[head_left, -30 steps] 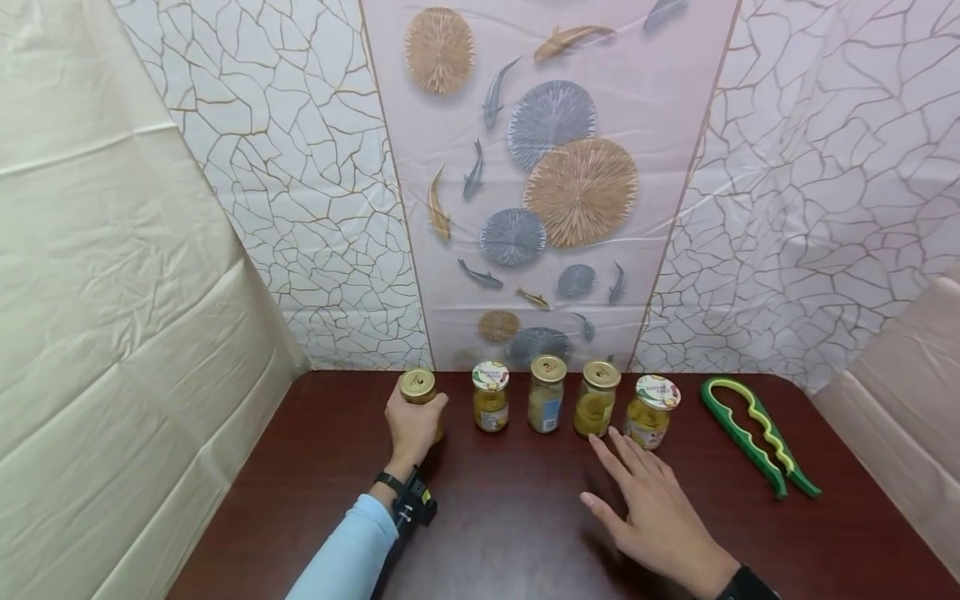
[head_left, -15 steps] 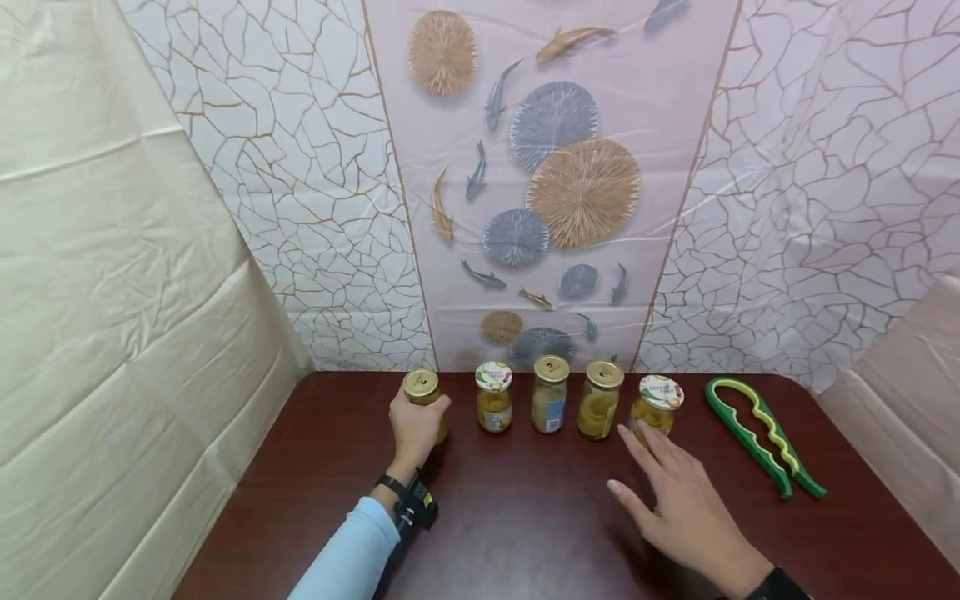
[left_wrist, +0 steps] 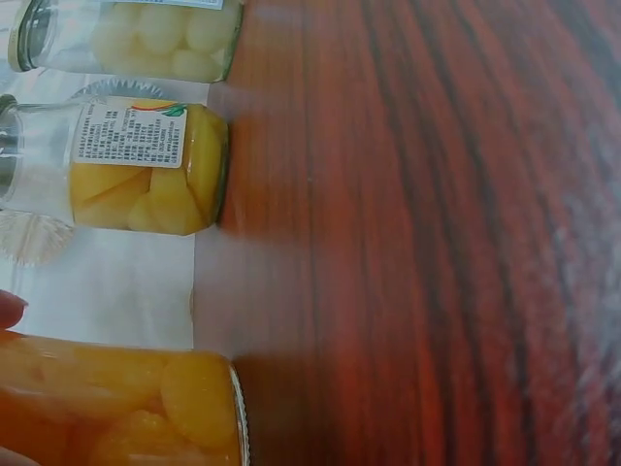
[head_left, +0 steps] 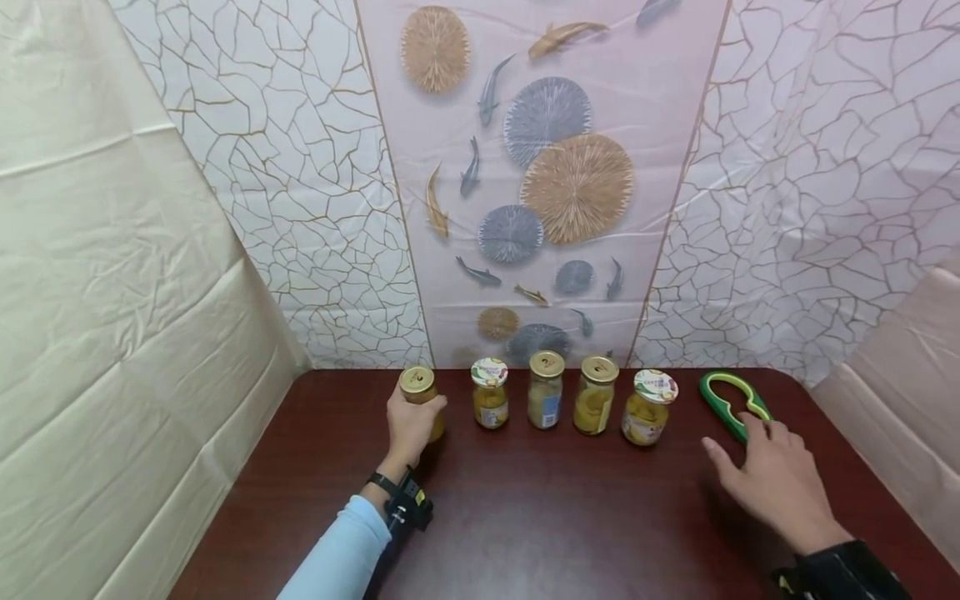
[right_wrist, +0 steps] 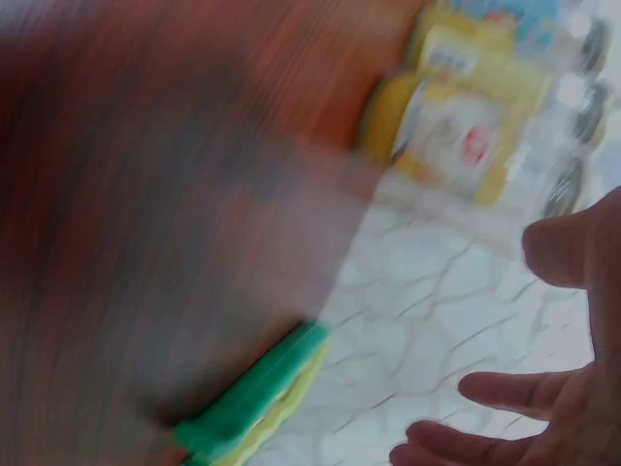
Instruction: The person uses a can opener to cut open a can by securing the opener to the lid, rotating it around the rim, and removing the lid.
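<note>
Leftmost jar (head_left: 417,383) is held by the left of the hands (head_left: 409,432).

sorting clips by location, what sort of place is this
Probably a staged recording booth: a patterned backdrop behind the dark table, creased cream cloth on the left, and jars spaced out in a row.

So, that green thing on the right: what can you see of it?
The green tool looks like plastic, rounded into a loop at its far end, with a wavy yellow lining. It lies on the dark reddish table, right of the rightmost jar. In the head view the right hand hides its near part; the blurred right wrist view shows a gap between it and the fingers.
</note>
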The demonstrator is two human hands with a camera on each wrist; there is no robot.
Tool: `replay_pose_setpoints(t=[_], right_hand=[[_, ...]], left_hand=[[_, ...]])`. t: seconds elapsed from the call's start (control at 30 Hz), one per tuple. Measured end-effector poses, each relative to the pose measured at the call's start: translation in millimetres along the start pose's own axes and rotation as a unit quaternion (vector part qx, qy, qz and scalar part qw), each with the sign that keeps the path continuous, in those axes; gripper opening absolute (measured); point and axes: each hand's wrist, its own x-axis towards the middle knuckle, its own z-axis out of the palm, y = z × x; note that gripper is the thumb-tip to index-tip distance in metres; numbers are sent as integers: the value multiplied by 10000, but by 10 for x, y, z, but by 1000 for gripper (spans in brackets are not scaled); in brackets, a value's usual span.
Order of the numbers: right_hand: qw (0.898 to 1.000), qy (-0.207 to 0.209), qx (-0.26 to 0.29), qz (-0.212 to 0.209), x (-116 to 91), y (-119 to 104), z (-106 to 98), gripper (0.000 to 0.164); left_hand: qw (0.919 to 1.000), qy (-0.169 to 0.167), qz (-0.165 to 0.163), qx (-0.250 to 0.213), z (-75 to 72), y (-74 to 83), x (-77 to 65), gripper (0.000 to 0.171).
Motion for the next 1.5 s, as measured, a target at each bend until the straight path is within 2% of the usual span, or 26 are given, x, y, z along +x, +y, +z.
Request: replay_pose_setpoints(t=[0.17, 0.33, 0.53, 0.7, 0.8, 0.93, 1.07, 1.23, 1.5], right_hand=[[9994, -270, -137, 160, 191, 242, 56, 89], [9967, -640, -219, 442, 324, 440, 143, 83], [9846, -1519, -243, 825, 441, 637, 135, 80], [9736, -2041, -257, 991, 448, 760, 187, 78], [9729, -2052, -327, 1014, 427, 816, 220, 74], [9765, -1952, -334, 855, 439, 836, 212, 67], [9779, -1947, -357, 679, 471, 818, 191, 52], [9754, -1999, -474, 800, 504, 784, 211, 44], [9726, -2020, -615, 971, 487, 738, 212, 39]], left_hand=[[10000, 90, -40, -17, -59, 33, -6, 58], [9998, -18, -152, 109, -70, 47, 11, 62], [9978, -238, -558, 284, -33, 27, 12, 68], [9980, -241, -556, 180, -3, 32, -9, 70], [9983, -323, -478, 92, -5, 48, -59, 70], [9982, -514, -302, 36, -56, 122, -166, 66], [9965, -765, -306, 160, -119, 255, -322, 59], [9929, -1109, -389, 188, -156, 411, -562, 50], [9879, -1505, -371, -104, -179, 587, -911, 44]])
